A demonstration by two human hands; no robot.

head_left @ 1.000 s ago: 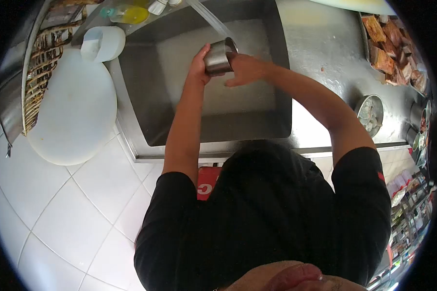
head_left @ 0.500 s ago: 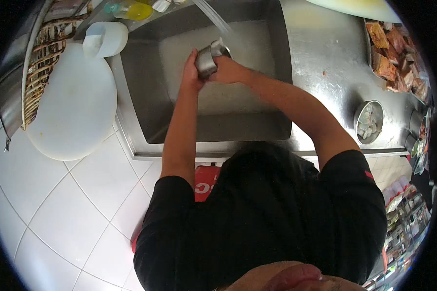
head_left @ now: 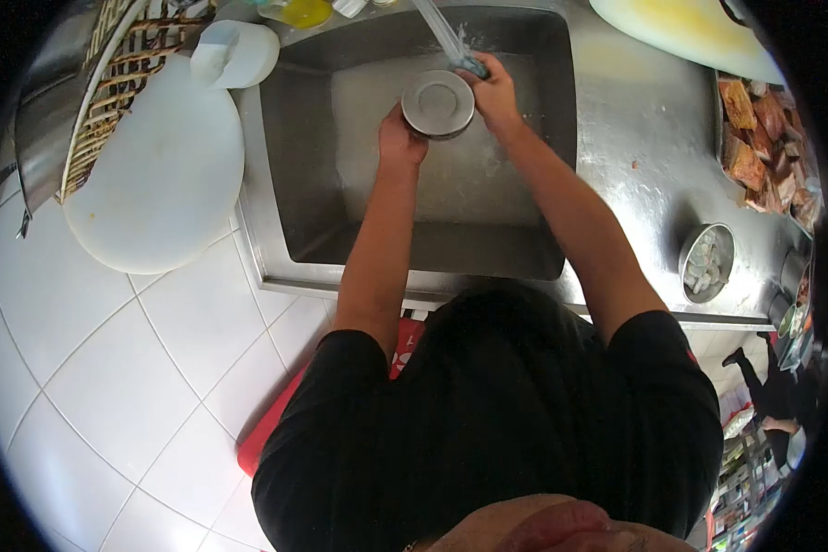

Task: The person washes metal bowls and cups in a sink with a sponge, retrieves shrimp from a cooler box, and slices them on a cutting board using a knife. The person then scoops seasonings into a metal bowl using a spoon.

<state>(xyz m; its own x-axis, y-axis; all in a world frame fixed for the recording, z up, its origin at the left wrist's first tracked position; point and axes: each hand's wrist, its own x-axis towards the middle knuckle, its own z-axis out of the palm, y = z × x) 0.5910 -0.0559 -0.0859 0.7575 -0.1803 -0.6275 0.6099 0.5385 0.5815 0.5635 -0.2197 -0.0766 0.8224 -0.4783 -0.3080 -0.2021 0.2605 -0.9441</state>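
Cup [head_left: 438, 103] base-up, left hand [head_left: 402, 138] curled round it; right hand [head_left: 495, 94] curled by the stream [head_left: 443, 32], hold unclear; bowl [head_left: 728, 250] has pale lumps [head_left: 706, 267], tray [head_left: 719, 120] meat [head_left: 762, 138].

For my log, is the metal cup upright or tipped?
Tipped: the metal cup shows the camera its round base; its mouth is hidden.

Metal cup [head_left: 439, 103] in left fingers [head_left: 396, 118], running water [head_left: 442, 31], steel sink [head_left: 302, 152]

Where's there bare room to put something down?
Best gap: the steel counter between the sink and the bowl, with just a little speck. The round white board looks bare between the wicker basket and the sink. It's crowded by the meat chunks, and mid-sink, with left hand, right hand and metal cup.
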